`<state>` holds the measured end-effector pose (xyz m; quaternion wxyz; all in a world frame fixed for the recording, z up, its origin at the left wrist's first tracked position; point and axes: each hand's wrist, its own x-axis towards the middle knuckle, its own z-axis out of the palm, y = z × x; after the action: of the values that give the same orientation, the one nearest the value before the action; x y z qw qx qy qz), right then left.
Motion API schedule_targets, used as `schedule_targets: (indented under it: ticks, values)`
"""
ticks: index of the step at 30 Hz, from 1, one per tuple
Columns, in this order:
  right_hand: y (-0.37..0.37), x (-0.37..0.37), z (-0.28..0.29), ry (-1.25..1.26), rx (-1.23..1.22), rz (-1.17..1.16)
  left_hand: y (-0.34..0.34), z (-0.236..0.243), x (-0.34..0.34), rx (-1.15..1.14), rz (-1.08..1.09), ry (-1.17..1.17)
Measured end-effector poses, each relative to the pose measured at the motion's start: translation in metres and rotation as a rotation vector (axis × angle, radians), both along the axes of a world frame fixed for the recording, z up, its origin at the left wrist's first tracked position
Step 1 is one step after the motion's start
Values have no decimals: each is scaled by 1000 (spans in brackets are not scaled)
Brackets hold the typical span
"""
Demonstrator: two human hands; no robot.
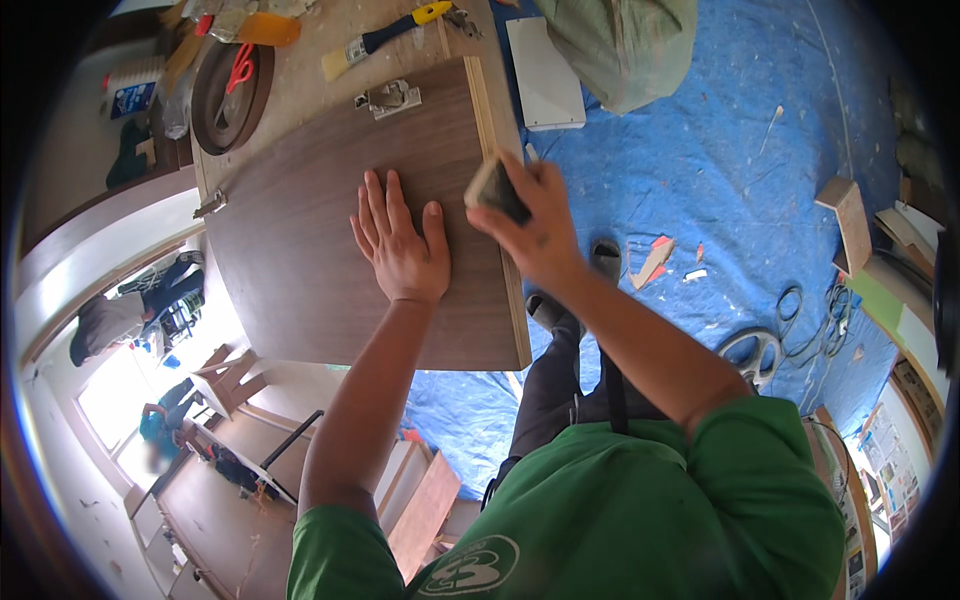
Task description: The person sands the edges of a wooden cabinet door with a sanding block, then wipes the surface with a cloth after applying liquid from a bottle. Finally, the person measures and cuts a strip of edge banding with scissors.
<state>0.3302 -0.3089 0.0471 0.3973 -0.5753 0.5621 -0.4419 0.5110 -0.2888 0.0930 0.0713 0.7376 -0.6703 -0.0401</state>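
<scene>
A brown wood-grain cabinet door (300,270) lies flat on a workbench, its pale edge (489,120) facing right. Fingers spread, my left hand (405,245) rests flat on the door's face. My right hand (548,225) grips a sanding block (497,190), pale on top and dark along the side, at that right edge. Motion blurs the block slightly, and I cannot tell whether it touches the edge. One metal hinge (390,99) is mounted near the door's far side; another hinge (210,204) sits at its left side.
Beyond the door lie a paintbrush (385,40), a brown ring-shaped piece (203,125), red scissors (241,66) and an orange bottle (268,29). A blue tarp (740,180) covers the floor, holding a white panel (545,75), a greenish sack (640,45) and cables (825,325). Another person (165,420) is far left.
</scene>
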Motion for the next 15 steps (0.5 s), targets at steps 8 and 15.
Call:
schedule_targets:
  ticks: [8,15]
  values:
    - [-216,-40,11,-585,455,13,-7,0,-1,-49,-74,-21]
    - [-178,-55,-32,-1371,701,343,-2,-2,3,-1,-31,-2]
